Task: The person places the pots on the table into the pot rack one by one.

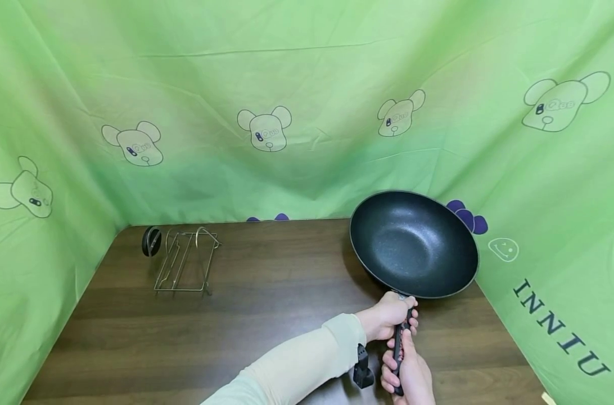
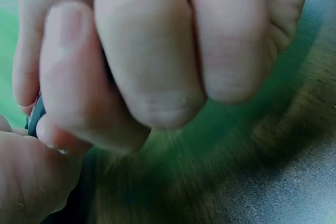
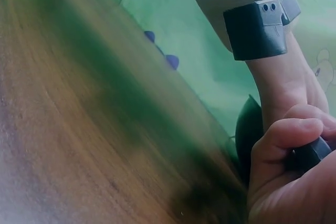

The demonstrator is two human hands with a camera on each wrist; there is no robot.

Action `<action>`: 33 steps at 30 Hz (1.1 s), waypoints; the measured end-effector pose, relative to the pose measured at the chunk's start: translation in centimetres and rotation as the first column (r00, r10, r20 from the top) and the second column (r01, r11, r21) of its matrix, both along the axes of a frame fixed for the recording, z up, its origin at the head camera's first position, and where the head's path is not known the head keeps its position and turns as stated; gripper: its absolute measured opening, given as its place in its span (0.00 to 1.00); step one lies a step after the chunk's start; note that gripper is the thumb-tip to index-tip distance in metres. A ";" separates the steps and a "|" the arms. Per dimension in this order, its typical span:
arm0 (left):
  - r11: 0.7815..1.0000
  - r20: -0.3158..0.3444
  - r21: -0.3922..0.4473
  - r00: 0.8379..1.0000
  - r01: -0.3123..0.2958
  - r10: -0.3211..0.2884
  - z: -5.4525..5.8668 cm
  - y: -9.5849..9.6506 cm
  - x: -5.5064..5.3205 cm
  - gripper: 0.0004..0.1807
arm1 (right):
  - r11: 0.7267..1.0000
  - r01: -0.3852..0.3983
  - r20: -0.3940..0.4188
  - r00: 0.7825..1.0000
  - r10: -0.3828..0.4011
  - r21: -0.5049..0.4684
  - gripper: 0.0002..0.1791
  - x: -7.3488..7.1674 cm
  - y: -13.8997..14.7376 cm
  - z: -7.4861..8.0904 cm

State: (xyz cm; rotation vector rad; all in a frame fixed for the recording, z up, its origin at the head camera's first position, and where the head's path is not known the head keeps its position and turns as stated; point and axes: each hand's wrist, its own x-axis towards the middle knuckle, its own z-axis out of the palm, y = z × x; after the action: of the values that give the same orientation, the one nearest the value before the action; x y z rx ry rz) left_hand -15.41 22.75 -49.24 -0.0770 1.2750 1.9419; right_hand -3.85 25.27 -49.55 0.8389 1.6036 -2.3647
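A black wok (image 1: pixel 413 247) is at the right rear of the table, its dark inside facing up toward the head camera. Its black handle (image 1: pixel 398 351) points toward the person. Close to the pan, the left hand (image 1: pixel 390 312) grips the handle. Nearer the handle's end, the right hand (image 1: pixel 410 371) has its fingers curled round it. Large in the left wrist view are the curled fingers (image 2: pixel 152 51) of the left hand. The right wrist view catches the right hand (image 3: pixel 283 166) round the handle, with part of the wok (image 3: pixel 249 135) behind.
On the brown wooden table (image 1: pixel 266 315), a wire rack (image 1: pixel 185 264) stands at the left rear. Against its left side is a round black lid-like piece (image 1: pixel 152 241). Green printed cloth (image 1: pixel 307 73) hangs along the back and both sides.
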 end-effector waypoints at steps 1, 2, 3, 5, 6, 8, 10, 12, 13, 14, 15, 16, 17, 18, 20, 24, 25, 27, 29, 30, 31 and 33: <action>1.000 -0.007 -0.002 1.000 0.001 -0.001 -0.1 0.0 0.0 0.09 | 1.000 0.004 0.011 1.000 -0.004 0.003 0.31 0.0 0.1 0.0; 1.000 -0.010 0.002 1.000 0.006 -0.006 -0.1 0.0 -0.1 0.09 | 1.000 0.007 0.021 1.000 -0.007 0.003 0.31 0.0 0.2 -0.1; 1.000 -0.012 0.009 1.000 0.009 -0.009 -0.2 0.0 -0.1 0.09 | 1.000 0.013 0.031 0.999 -0.013 0.001 0.31 0.0 0.2 -0.1; 1.000 -0.008 0.020 1.000 0.021 -0.021 -0.3 0.0 -0.1 0.10 | 1.000 0.008 0.030 1.000 -0.008 -0.002 0.32 0.1 0.4 -0.2; 0.999 -0.006 0.024 1.000 0.025 -0.025 -0.3 0.0 -0.2 0.11 | 1.000 0.003 0.025 1.000 -0.003 -0.008 0.32 0.1 0.5 -0.2; 1.000 -0.014 0.017 1.000 0.019 -0.018 -0.3 0.0 -0.1 0.11 | 1.000 -0.006 0.004 1.000 0.007 -0.031 0.31 0.1 0.6 -0.3; 1.000 -0.023 0.001 1.000 0.003 -0.003 -0.4 0.2 0.0 0.11 | 0.999 -0.023 -0.024 0.999 0.022 -0.047 0.31 0.1 0.6 -0.3; 1.000 -0.023 0.000 1.000 -0.016 0.016 -0.4 0.3 0.1 0.11 | 0.998 -0.034 -0.032 0.999 0.032 -0.060 0.30 0.1 0.6 -0.4; 1.000 -0.013 0.011 1.000 -0.021 0.021 -0.4 0.4 0.1 0.11 | 0.997 -0.037 -0.037 0.999 0.035 -0.061 0.30 0.1 0.6 -0.4; 0.999 0.000 0.025 1.000 -0.022 0.022 -0.4 0.4 0.2 0.11 | 0.997 -0.040 -0.039 0.999 0.038 -0.059 0.30 0.1 0.6 -0.4; 0.999 0.008 0.036 1.000 -0.022 0.022 -0.5 0.5 0.2 0.11 | 0.998 -0.042 -0.040 0.998 0.040 -0.056 0.30 0.1 0.5 -0.5; 0.999 0.012 0.043 1.000 -0.022 0.022 -0.5 0.5 0.3 0.11 | 0.998 -0.042 -0.040 0.998 0.040 -0.051 0.30 0.2 0.5 -0.5; 0.999 0.014 0.048 1.000 -0.024 0.023 -0.5 0.6 0.3 0.12 | 0.998 -0.043 -0.039 0.998 0.042 -0.046 0.31 0.2 0.5 -0.5; 0.998 0.015 0.051 1.000 -0.026 0.025 -0.5 0.6 0.4 0.12 | 0.998 -0.047 -0.039 0.998 0.045 -0.039 0.31 0.2 0.5 -0.6; 0.998 0.013 0.054 0.999 -0.038 0.037 -0.6 0.6 0.4 0.12 | 0.999 -0.049 -0.037 0.998 0.049 -0.022 0.31 0.1 0.5 -0.7; 0.997 -0.012 0.049 0.998 -0.061 0.062 -0.6 0.7 0.5 0.12 | 0.998 -0.048 -0.018 0.999 0.049 0.036 0.31 0.0 0.4 -0.9; 0.997 -0.019 0.048 0.998 -0.066 0.067 -0.6 0.8 0.6 0.12 | 0.997 -0.044 -0.018 0.999 0.045 0.055 0.31 -0.1 0.4 -0.9; 0.996 -0.033 0.045 0.997 -0.072 0.073 -0.6 0.8 0.6 0.12 | 0.994 -0.041 -0.016 0.999 0.043 0.101 0.32 -0.1 0.3 -1.0; 0.996 -0.037 0.044 0.996 -0.075 0.076 -0.7 0.8 0.6 0.13 | 0.988 -0.041 -0.018 0.999 0.044 0.148 0.33 -0.2 0.3 -1.2; 0.996 -0.040 0.041 0.996 -0.074 0.076 -0.7 0.8 0.6 0.13 | 0.985 -0.037 -0.017 0.999 0.040 0.166 0.33 -0.2 0.3 -1.2; 0.997 -0.042 0.040 0.996 -0.073 0.075 -0.7 0.7 0.6 0.13 | 0.983 -0.031 -0.011 0.999 0.034 0.183 0.33 -0.2 0.2 -1.3; 0.997 -0.047 0.039 0.996 -0.071 0.073 -0.7 0.7 0.5 0.13 | 0.980 -0.019 -0.005 1.000 0.020 0.200 0.34 -0.3 0.1 -1.4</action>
State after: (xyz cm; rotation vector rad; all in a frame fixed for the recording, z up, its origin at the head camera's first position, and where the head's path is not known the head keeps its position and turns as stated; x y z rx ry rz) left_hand -14.87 23.43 -49.99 -0.0584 1.2822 2.0398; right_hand -4.13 25.34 -50.99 0.8469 1.8667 -2.2225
